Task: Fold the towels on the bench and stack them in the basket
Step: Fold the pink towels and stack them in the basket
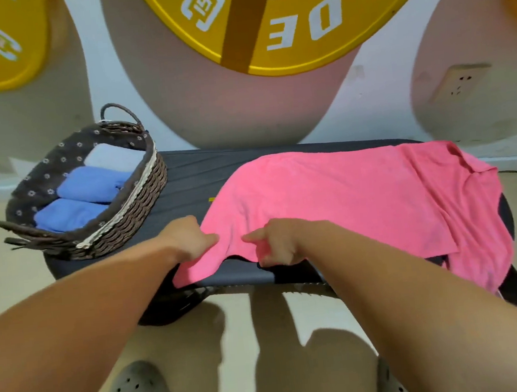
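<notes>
I have the pink towel (346, 206) spread across the dark tabletop (185, 171), filling the centre and right of the frame. Its far right end is rumpled and hangs over the tabletop's edge. My left hand (188, 237) and right hand (277, 241) sit close together at the near left edge of the cloth. Each grip is closed on the hem with fingers curled and a forefinger lying along the fabric, and a small ridge is bunched up between them. The towel looks light, soft and limp, so I judge it will sag and slide wherever it is unsupported, and the hanging end may drag the rest rightward. The corners seem the better places to hold, with my hands spread well apart along one edge so the cloth stays taut for a clean fold. The wicker basket (120, 221) stands at the left of the frame on the tabletop. It already holds two blue folded towels (92, 183) and a pale one (114, 156) side by side.
</notes>
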